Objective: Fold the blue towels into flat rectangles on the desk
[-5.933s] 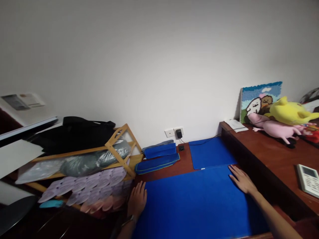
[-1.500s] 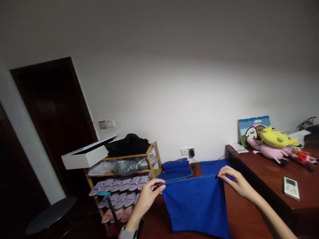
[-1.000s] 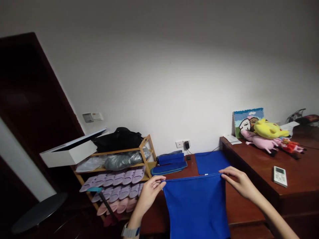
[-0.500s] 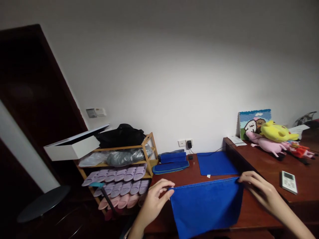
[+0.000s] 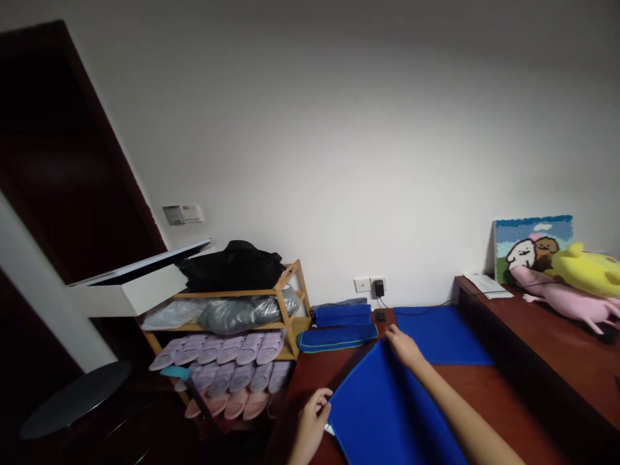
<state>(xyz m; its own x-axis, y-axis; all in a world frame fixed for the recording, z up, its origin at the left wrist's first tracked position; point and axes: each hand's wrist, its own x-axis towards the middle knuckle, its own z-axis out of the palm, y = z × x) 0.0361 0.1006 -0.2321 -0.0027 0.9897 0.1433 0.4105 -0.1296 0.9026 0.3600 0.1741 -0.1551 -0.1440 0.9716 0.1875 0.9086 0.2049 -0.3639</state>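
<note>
Head view: blue cloth (image 5: pixel 375 403) is held over the table (image 5: pixel 489 403), its lower end cut off by the frame and its right side partly hidden behind the right forearm (image 5: pixel 453 403). Left hand (image 5: pixel 310 425) pinches the left edge beside a partly covered white tag (image 5: pixel 329 429). Right hand (image 5: pixel 404 347) pinches the top corner; its thumb is indistinct.

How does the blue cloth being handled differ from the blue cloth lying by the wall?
Pose: the held cloth slants up from the left hand to the right hand; the cloth by the wall lies flat on the table.
Tag: a white tag shows at the held cloth's left edge; none shows on the cloth by the wall.
Both are a similar blue.
</note>
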